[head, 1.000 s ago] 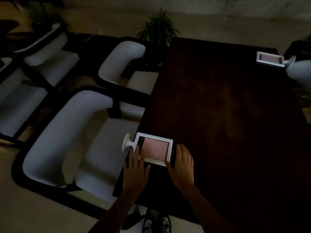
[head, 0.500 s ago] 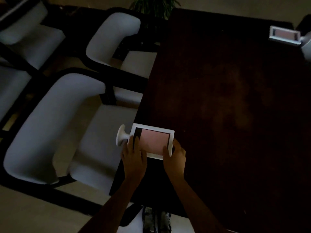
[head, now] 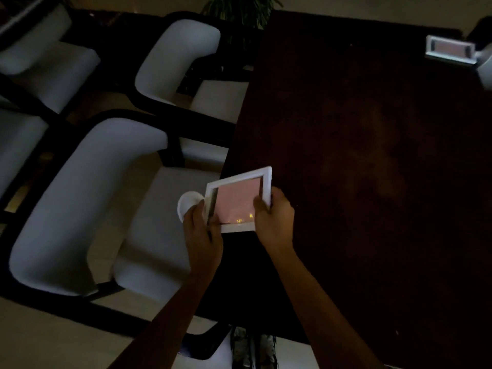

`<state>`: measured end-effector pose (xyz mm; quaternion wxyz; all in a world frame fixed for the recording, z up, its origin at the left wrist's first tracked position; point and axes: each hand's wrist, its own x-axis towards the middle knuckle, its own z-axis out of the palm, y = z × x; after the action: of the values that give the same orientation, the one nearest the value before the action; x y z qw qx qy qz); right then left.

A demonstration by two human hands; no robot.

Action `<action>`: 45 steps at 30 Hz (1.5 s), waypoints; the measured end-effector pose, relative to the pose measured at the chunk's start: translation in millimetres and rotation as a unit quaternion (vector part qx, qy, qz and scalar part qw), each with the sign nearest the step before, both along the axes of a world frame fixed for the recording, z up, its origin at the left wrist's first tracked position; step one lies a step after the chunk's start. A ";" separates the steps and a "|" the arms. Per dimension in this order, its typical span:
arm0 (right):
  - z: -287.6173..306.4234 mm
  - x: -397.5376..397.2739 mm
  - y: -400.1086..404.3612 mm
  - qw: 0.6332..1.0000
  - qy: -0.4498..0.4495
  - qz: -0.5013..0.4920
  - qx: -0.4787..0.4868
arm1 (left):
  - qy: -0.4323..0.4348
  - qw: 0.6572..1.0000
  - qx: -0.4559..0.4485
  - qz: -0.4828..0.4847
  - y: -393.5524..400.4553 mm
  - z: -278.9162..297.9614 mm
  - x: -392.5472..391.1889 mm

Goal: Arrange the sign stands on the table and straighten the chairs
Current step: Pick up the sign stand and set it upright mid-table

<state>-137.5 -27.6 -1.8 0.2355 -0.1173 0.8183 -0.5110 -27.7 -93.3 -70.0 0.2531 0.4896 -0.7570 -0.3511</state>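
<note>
A white-framed sign stand (head: 237, 198) with a pink insert and a round white base is held tilted above the left edge of the dark wooden table (head: 372, 169). My left hand (head: 203, 235) grips its left side by the base, and my right hand (head: 274, 221) grips its right edge. A second sign stand (head: 450, 50) stands at the table's far right corner. Two white chairs with black frames sit along the table's left side: the near chair (head: 80, 203) and the far chair (head: 181, 65).
More white chairs (head: 40, 57) stand further left. A potted plant (head: 239, 9) is beyond the table's far left corner. Another white chair back (head: 486, 73) shows at the right edge. My shoes (head: 253, 350) are at the bottom.
Both hands went from resting on the flat sign stand to gripping it, and have lifted and tilted it off the table edge.
</note>
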 end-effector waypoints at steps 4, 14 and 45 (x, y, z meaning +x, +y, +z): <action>30.9 -6.5 -2.0 0.997 0.071 0.041 0.011 | 0.031 0.999 0.008 -0.008 -1.1 4.3 -2.3; 49.8 4.1 8.3 0.981 0.123 0.113 0.098 | -0.050 0.978 0.009 -0.204 17.1 -31.5 -0.8; -115.4 -1.4 88.1 0.921 0.234 0.206 0.232 | -0.151 0.903 -0.111 -0.386 41.7 -43.4 -28.5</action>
<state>-138.9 60.5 -117.2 0.1580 -0.3413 0.9037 -0.2048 -56.2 -51.6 -113.4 0.0336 0.1752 -0.9500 -0.2564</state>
